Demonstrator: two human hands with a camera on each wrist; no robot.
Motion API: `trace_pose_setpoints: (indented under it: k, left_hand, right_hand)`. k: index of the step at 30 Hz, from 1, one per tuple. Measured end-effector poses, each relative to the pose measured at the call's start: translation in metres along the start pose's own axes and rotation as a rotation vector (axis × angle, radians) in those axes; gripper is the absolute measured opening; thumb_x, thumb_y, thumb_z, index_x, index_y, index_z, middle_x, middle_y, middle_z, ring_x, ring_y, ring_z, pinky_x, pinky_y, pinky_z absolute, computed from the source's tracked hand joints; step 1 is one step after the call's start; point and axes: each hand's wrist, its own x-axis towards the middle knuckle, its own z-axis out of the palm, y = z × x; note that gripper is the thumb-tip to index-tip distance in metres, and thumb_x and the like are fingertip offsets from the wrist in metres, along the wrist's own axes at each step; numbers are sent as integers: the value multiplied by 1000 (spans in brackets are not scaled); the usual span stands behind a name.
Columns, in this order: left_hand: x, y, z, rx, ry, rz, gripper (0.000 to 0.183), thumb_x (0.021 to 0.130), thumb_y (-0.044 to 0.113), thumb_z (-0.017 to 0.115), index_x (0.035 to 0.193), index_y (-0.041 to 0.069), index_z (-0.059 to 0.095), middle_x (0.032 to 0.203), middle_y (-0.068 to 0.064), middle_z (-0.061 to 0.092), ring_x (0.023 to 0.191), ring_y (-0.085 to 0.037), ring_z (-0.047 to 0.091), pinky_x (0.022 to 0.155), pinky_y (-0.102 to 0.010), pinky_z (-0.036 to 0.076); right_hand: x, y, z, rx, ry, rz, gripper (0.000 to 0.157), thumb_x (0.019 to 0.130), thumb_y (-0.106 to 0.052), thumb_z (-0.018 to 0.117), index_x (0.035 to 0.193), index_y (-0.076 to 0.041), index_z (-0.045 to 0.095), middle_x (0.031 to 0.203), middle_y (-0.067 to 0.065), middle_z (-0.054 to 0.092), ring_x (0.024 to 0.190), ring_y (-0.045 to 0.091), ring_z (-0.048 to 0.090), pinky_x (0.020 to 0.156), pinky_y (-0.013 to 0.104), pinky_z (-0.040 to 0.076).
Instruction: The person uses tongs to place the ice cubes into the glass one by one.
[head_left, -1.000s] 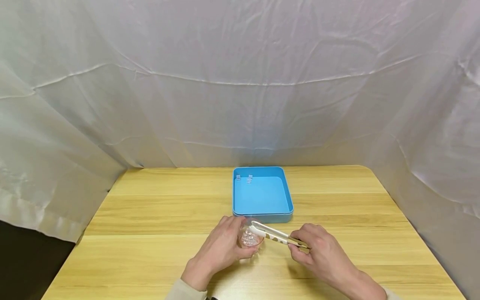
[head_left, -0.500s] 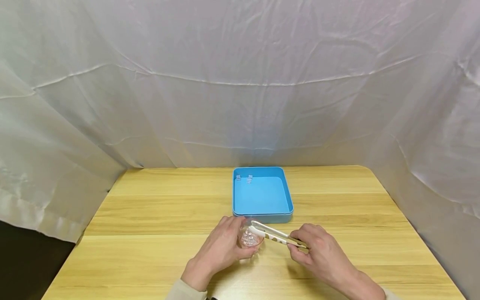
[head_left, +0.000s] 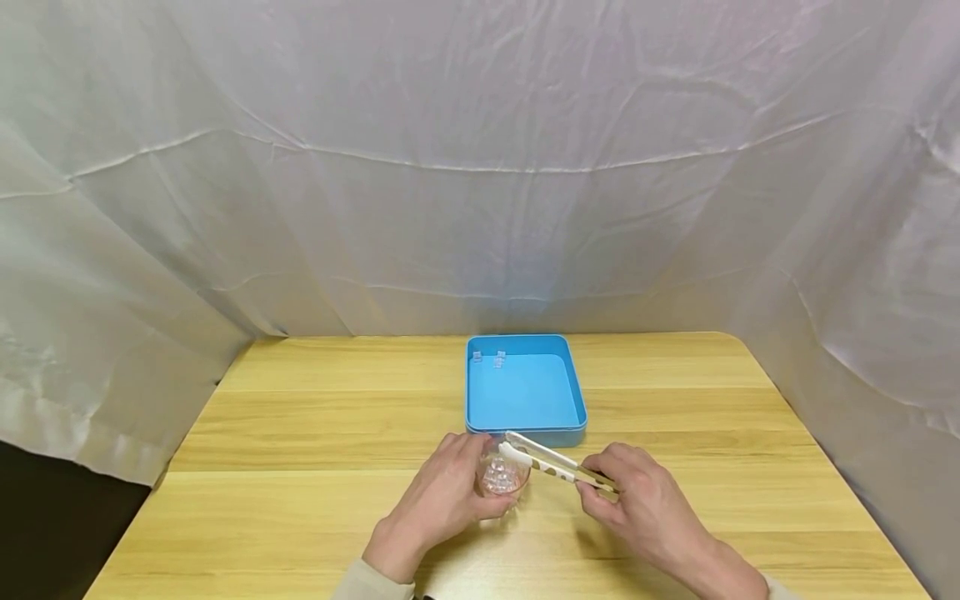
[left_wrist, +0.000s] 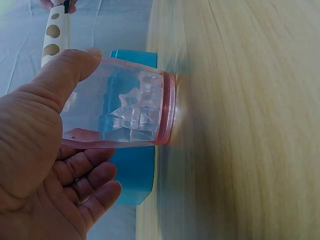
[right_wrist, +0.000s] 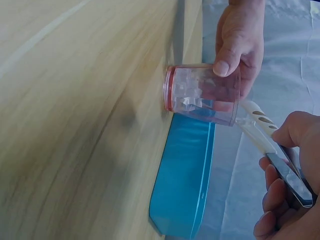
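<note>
I face a yellowish wood-grained table (head_left: 315,433); creased silvery fabric (head_left: 480,217) hangs behind it and along both sides.

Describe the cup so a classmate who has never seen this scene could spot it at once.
On the wooden table, find the square blue box. On its near side, the left hand holds the cup. It is round, see-through and pinkish at the base, unlike the opaque box.
</note>
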Motion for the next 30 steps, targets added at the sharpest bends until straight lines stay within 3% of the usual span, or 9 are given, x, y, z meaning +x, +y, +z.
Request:
trace_pose_setpoints:
  k: [5, 11, 17, 21, 24, 30]
  left_hand:
    - [0, 0, 0, -1, -10, -10, 75, 80, 46, 90, 137, 7, 61, 120, -2, 69, 108, -17, 58, 92, -33, 55]
    - [1, -1, 0, -3, -15, -12, 74, 79, 46, 91, 135, 7, 61, 122, -3, 69, 110, -17, 59, 94, -35, 56]
    - [0, -1, 2, -17, -8, -9, 76, 79, 44, 92, 137, 6, 60, 125, -4, 69, 112, -18, 59, 95, -37, 57]
    - [-1, 0, 3, -32, -23, -28, 80, 80, 45, 91, 143, 8, 58, 133, -3, 67, 118, -18, 58, 101, -38, 55]
    - [-1, 1, 2, 8, -28, -22, 82, 81, 49, 89, 145, 10, 56, 135, -2, 66, 119, -18, 57, 105, -39, 53]
    - [1, 3, -3, 162, 19, 59, 78, 81, 54, 87, 139, 9, 60, 126, -3, 68, 111, -19, 60, 101, -40, 55]
  right_hand:
    - [5, 4, 0, 8, 28, 3, 20, 74, -7, 83, 86, -18, 72, 79, -15, 58, 72, 0, 46, 60, 14, 42]
    - [14, 9, 0, -4, 12, 80, 17, 77, -7, 84, 89, -14, 75, 79, -14, 59, 69, 0, 45, 56, 19, 41]
    - [28, 14, 4, -7, -102, 245, 6, 89, -11, 80, 94, -12, 77, 82, -9, 62, 68, 4, 46, 59, 22, 43]
    - [38, 20, 10, -4, -162, 323, 9, 92, -15, 77, 99, -9, 78, 87, -2, 67, 71, 7, 51, 63, 27, 48]
    - [45, 25, 15, -7, -174, 339, 11, 93, -15, 77, 100, -7, 78, 90, 1, 70, 73, 9, 54, 67, 32, 52]
    - [58, 35, 24, -6, -203, 344, 12, 94, -17, 75, 98, -6, 77, 89, 2, 69, 74, 12, 55, 69, 34, 52]
